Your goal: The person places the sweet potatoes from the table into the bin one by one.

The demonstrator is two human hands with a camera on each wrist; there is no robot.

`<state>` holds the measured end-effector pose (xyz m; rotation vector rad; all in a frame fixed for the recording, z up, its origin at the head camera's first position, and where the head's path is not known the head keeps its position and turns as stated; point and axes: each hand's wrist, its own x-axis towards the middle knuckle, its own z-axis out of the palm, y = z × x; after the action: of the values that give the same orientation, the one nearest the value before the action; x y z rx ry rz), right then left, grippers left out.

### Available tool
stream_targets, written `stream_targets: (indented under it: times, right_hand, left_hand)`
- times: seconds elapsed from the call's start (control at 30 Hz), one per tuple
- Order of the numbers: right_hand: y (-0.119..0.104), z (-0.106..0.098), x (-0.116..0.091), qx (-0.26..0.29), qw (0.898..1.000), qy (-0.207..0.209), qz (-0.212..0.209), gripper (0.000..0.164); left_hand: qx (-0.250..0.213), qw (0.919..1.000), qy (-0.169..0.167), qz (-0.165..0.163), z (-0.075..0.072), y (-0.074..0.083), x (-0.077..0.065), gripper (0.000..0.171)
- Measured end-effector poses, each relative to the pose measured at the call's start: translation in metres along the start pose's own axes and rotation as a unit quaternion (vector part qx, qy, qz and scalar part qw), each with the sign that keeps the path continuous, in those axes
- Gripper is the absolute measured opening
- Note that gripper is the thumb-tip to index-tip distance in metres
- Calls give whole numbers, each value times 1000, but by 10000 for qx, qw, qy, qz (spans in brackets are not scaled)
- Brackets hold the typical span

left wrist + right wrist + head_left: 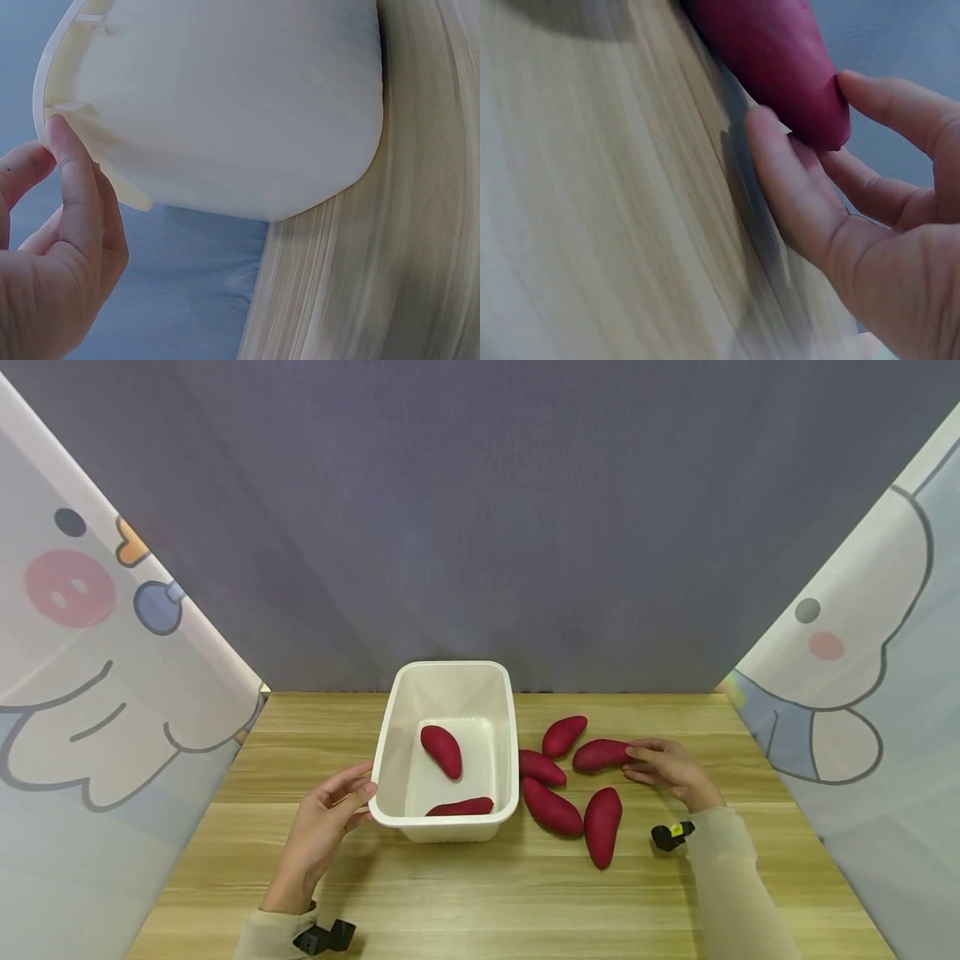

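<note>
Your left hand (326, 818) pinches the white bin (450, 833), your right hand (671, 768) only the red tuber (600, 755) tip, so, mostly beyond those fingers (892, 101), it could twist loose imo

- Tubers (553, 809): deep crimson
- Bin (450, 833): creamy white
- Tabletop (517, 902): yellow-brown wood grain
- Backdrop (480, 527): slate grey
- Side curtains (142, 718): white, with grey-outlined cartoon animals
- Sleeves (727, 868): cream

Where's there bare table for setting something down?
The widest bare tabletop lies this side of the white bin, between the left hand and right sleeve. Another patch is left of the bin, beyond that hand. It's crowded right of the bin, where five red tubers reach the right hand.
</note>
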<state>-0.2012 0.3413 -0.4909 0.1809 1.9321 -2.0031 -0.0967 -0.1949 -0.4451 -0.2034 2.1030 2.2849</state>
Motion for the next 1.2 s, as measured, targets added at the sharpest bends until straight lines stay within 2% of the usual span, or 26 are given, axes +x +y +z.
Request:
stream_targets:
  times: [0.17, 0.33, 0.5, 0.97, 1.2]
  right_hand:
    - [-1, 3, -3, 582, 9982, -116, -36, 45]
    - [-8, 4, -7, 840, 9961, -215, -169, 33]
    - [-25, 11, -9, 897, 9941, -305, -530, 21]
    - [-94, 62, -13, 529, 9854, -673, -1468, 19]
    - [-122, 98, -10, 65, 9835, -726, -1659, 32]
  left_hand:
    - [-46, 10000, -21, -25, 0, 0, 0, 49]
    - [-59, 10000, -57, -27, 0, 0, 0, 49]
    - [-39, 10000, -66, -4, 0, 0, 0, 48]
    - [-77, 9999, -103, 72, -1, -1, 0, 48]
    - [-104, 9999, -117, 29, -1, -1, 1, 48]
